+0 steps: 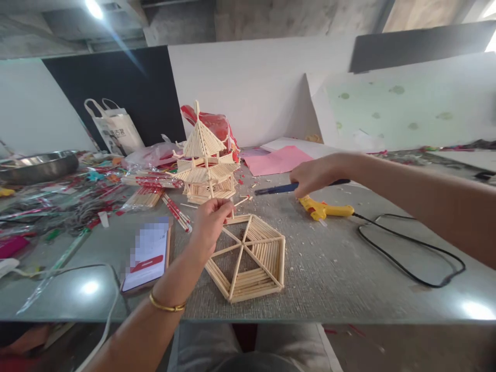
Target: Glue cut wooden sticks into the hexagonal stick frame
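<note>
My left hand [212,219] is closed in a pinch, with a short wooden stick [232,211] at its fingertips. Just below it lies a flat hexagonal frame of wooden sticks [282,261], divided by spokes; some of its triangular sections are filled with parallel sticks. Farther right, my right hand [315,174] is wrapped round a long, slim dark blue tool [275,189] whose exact kind is unclear. Beneath that hand rests a yellow glue gun [321,209]. Behind my left hand stands a tiered pagoda model [209,170] made of sticks.
A phone [149,253] lies left of the frame. Bundled sticks in plastic [145,196], loose wrappers and a metal bowl [39,166] crowd the left side. The glue gun's black cord [411,276] loops at right. Pink paper [277,160] lies towards the back.
</note>
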### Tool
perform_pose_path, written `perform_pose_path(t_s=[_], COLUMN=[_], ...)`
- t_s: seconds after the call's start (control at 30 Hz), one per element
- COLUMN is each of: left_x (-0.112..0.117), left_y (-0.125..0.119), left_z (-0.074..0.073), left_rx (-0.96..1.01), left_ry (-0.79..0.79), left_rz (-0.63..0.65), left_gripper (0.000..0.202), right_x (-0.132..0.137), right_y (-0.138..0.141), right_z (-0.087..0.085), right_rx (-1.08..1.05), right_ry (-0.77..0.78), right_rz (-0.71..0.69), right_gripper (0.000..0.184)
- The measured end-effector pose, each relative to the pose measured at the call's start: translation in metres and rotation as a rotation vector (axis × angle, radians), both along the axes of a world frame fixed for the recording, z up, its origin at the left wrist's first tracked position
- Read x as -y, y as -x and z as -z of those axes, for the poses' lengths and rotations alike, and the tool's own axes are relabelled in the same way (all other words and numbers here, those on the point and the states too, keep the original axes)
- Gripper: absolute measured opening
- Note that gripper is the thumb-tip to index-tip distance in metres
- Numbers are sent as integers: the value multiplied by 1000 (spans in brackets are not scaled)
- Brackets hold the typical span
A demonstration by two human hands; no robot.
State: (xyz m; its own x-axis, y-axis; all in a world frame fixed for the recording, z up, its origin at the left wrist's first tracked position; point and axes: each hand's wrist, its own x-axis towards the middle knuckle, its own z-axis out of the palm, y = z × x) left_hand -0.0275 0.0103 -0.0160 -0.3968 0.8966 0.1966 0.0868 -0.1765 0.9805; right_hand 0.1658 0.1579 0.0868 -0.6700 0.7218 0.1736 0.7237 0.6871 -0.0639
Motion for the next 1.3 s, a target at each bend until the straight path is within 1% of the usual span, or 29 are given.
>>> perform_pose_path(t_s=[0.07,0.1,0.17,0.23,0.27,0.3,0.4,0.47,0.53,0.6,0.73,0.87,0.97,1.13,1.3], left_x=[-4,-6,-11,-17,-19,-21,-23,-24,-24,-26,-25,-20,-18,-16,-13], left_y=[-6,-10,-15,-17,-16,-15,-9,-5,-3,0,2,-2,-7,-10,-10], left_z=[-9,-15,-26,-32,-32,-29,-14,-3,4,8,7,3,2,2,2], left_rx=[16,24,40,44,35,25,7,-8,-39,-79,-195,-367,-439,-482,-531], left_ry=[-29,-48,-104,-161,-172,-167,-109,-92,-95,-110,-160,-181,-165,-143,-178], left_rz=[-20,-21,-15,-19,-24,-35,-39,-21,-15,-29,-100,-143,-157,-173,-192], left_gripper=[12,12,11,11,11,10,9,14,18,19,17,13,10,10,10], right_x=[6,10,21,33,39,46,60,64,66,68,75,81,83,83,84], right_y=[-11,-14,-16,-15,-13,-12,-8,-8,-10,-13,-18,-16,-13,-13,-14], right_z=[6,10,20,28,32,36,44,51,59,67,78,80,79,79,81], right_rx=[94,122,23,-145,-200,-237,-262,-254,-241,-220,-183,-174,-149,-127,-116], right_ry=[74,111,141,183,200,185,42,-13,-18,-13,-11,-19,5,47,51], right_rz=[-16,-1,49,87,86,82,100,114,107,94,60,29,52,55,67], right_gripper=[11,7,7,10,12,14,18,23,28,32,31,29,28,28,29])
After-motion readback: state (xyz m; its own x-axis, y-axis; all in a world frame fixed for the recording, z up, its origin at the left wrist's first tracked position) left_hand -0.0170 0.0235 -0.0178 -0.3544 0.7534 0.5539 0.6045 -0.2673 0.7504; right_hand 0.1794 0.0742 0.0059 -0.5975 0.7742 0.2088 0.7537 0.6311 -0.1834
